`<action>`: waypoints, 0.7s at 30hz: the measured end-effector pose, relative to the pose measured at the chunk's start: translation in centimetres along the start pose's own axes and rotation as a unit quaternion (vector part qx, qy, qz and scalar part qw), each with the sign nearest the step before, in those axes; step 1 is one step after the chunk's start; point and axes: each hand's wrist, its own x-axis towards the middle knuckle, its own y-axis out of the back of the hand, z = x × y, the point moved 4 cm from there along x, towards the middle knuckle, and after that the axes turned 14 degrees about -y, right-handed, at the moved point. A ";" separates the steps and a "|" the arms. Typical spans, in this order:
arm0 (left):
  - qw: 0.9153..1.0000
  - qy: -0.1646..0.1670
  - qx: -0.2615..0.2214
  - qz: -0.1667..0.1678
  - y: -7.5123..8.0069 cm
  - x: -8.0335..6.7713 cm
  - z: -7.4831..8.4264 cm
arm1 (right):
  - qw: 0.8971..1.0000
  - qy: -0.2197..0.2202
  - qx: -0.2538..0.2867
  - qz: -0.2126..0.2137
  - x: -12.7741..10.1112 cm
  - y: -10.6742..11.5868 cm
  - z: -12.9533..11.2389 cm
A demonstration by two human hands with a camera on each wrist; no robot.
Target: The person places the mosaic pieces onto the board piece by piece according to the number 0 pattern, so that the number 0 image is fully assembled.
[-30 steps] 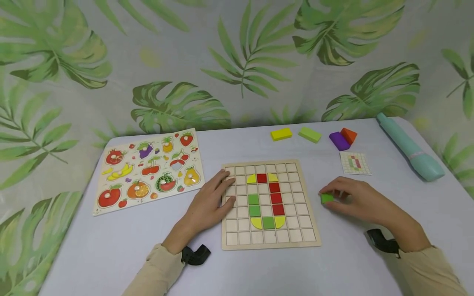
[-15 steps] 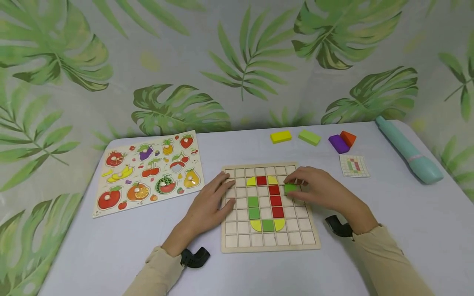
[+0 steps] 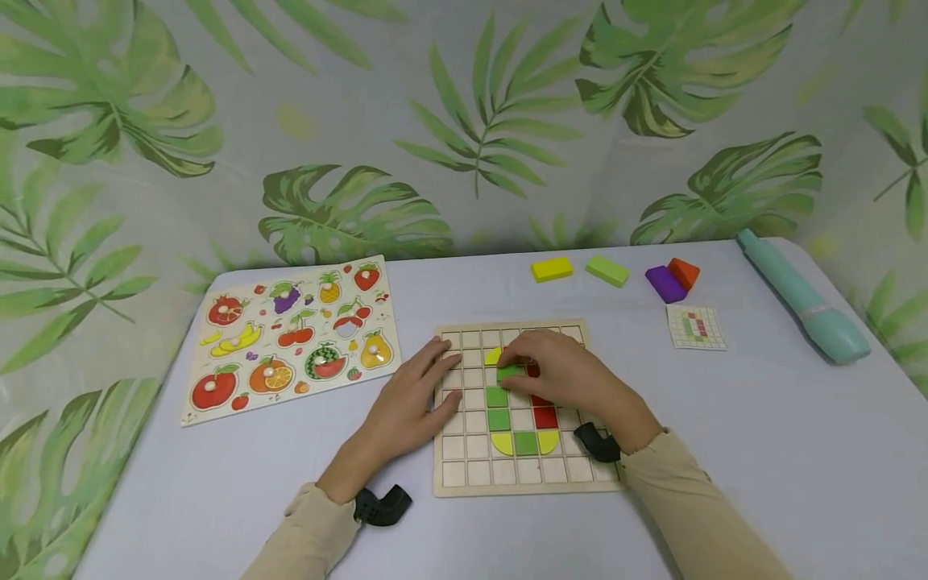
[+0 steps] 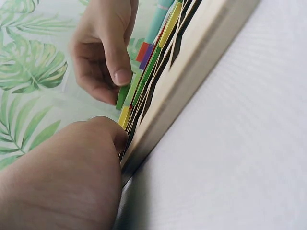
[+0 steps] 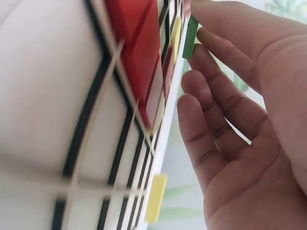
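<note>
The left hand [image 3: 409,407] lies flat on the left edge of the wooden grid board [image 3: 464,475], its fingers [image 3: 442,362] straight and relaxed, holding nothing. The right hand [image 3: 569,379] is over the middle of the board; its fingers [image 4: 120,72] pinch a small flat green tile [image 3: 510,372] just above the square cells, beside the red tiles [image 3: 545,416] and over the green ones [image 3: 497,407]. Yellow rounded tiles [image 3: 502,441] close the shape below. Further on the smooth pale tabletop [image 3: 761,451] lie a fruit puzzle [image 3: 290,334], a small pattern card [image 3: 696,326], rectangular blocks [image 3: 607,270] and a teal tube [image 3: 801,294].
</note>
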 end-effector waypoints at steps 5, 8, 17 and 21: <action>1.000 -0.002 -0.002 -0.004 -0.1 0.2 0.1 | 1.000 0.014 -0.005 0.006 0.2 -0.7 -0.5; 1.000 -0.007 -0.001 -0.004 -0.1 0.4 0.2 | 1.000 0.021 -0.005 0.008 0.3 -0.9 -0.7; 1.000 -0.008 0.003 -0.005 -0.1 0.4 0.3 | 0.999 0.029 -0.014 0.019 0.0 -1.0 -0.5; 1.000 -0.007 0.001 -0.004 -0.1 0.4 0.3 | 1.000 -0.004 -0.021 0.015 -0.9 -0.5 0.1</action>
